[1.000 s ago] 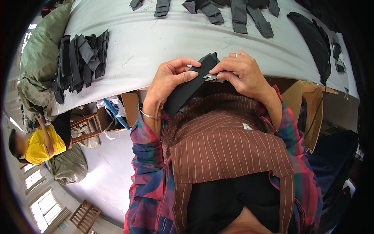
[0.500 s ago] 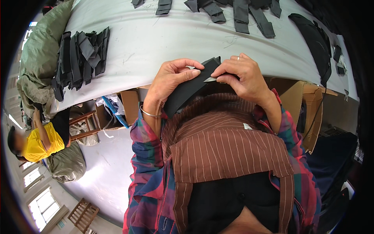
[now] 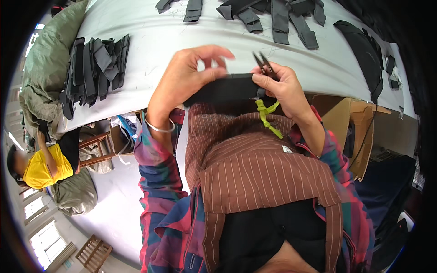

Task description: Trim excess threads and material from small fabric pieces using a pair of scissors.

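Hands held a black fabric strip (image 3: pixel 225 88) level above the white table (image 3: pixel 150 41) edge — left hand (image 3: pixel 189 75) pinching its left end, right hand (image 3: pixel 280 88) gripping the right end together with thread snips (image 3: pixel 265 66), blades pointing away. Stacked black pieces (image 3: pixel 93 68) lay left; a seated person (image 3: pixel 41 164) beyond.

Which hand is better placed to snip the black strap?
Right, most likely. The right hand holds the small snips above the black strap, while the left hand grips the strap's other end.
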Demonstrator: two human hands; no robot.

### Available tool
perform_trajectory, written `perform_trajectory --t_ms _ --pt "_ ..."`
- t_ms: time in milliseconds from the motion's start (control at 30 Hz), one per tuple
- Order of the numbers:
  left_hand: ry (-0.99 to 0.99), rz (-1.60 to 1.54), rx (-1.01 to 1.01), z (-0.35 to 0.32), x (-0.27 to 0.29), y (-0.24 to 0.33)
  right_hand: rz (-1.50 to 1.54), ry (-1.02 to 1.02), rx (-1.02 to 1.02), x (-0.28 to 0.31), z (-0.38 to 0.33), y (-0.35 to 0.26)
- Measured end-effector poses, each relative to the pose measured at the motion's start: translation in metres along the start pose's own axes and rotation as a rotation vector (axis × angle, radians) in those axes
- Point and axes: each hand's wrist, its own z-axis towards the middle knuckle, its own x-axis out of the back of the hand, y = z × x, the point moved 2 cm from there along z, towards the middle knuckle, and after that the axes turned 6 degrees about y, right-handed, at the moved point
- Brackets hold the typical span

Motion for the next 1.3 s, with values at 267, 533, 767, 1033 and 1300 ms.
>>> perform_trajectory --t_ms 267,533,767,1033,1300 --pt "0.229 -0.523 0.313 -0.04 -0.044 -0.02 0.507 0.27 -0.026 0.005 0.015 0.016" --pt "0.199 -1.075 0.275 -0.035 -0.079 -0.034 0.546 0.09 -0.131 -0.029 0.002 0.022" --pt "0.501 -1.332 0.25 -0.034 -0.075 -0.036 -0.01 0.027 0.231 -0.026 0.002 0.012" --pt "0.376 -1.316 0.315 -0.042 -0.079 -0.034 -0.766 0.206 0.978 -0.036 0.015 -0.015" --pt "0.393 -1.036 0.333 -0.047 -0.078 -0.037 -0.36 0.292 0.539 -0.01 0.024 -0.011"
